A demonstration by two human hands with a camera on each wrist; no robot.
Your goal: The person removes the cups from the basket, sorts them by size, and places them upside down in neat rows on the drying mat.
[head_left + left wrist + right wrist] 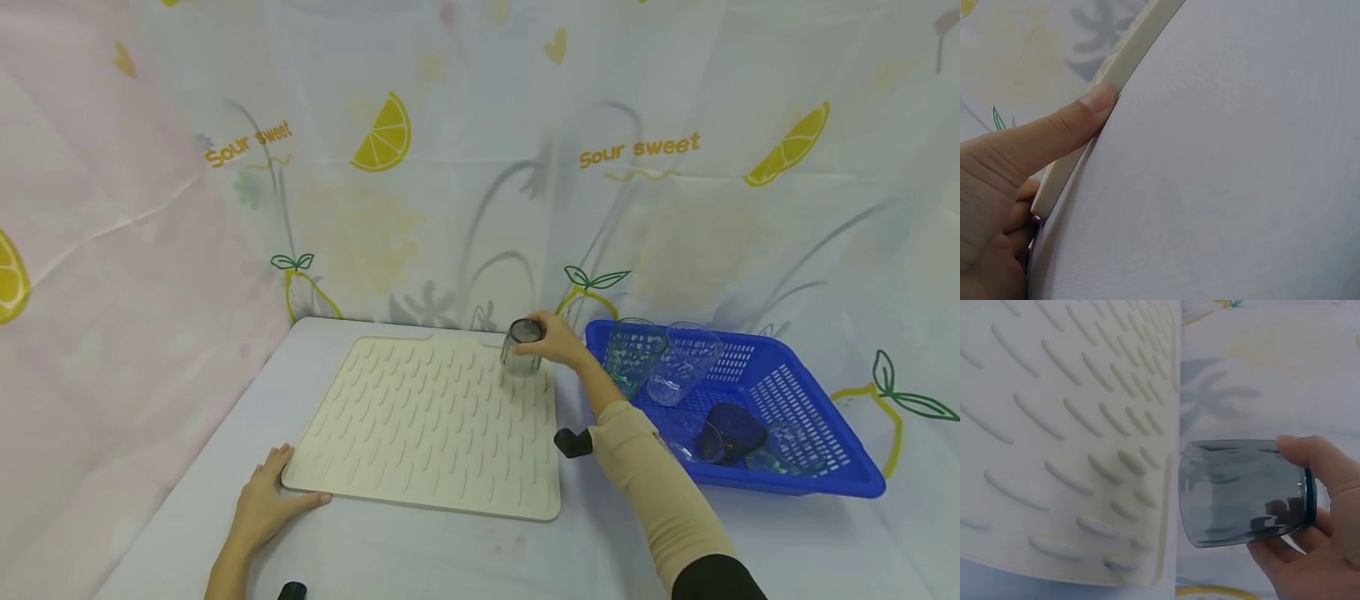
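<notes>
A grey-tinted glass is upside down in my right hand, whose thumb and fingers grip it near its dark base. The glass has its rim toward the far right corner of the cream ridged drying mat; whether the rim touches the mat I cannot tell. At the mat's near left corner rests my left hand, thumb stretched along the front edge and fingers along the left side. In the left wrist view the thumb presses on the mat's edge, with the other fingers partly hidden behind it.
A blue plastic basket stands right of the mat, holding several glasses, among them a greenish glass, a clear glass and a dark glass. A printed curtain hangs behind the white table.
</notes>
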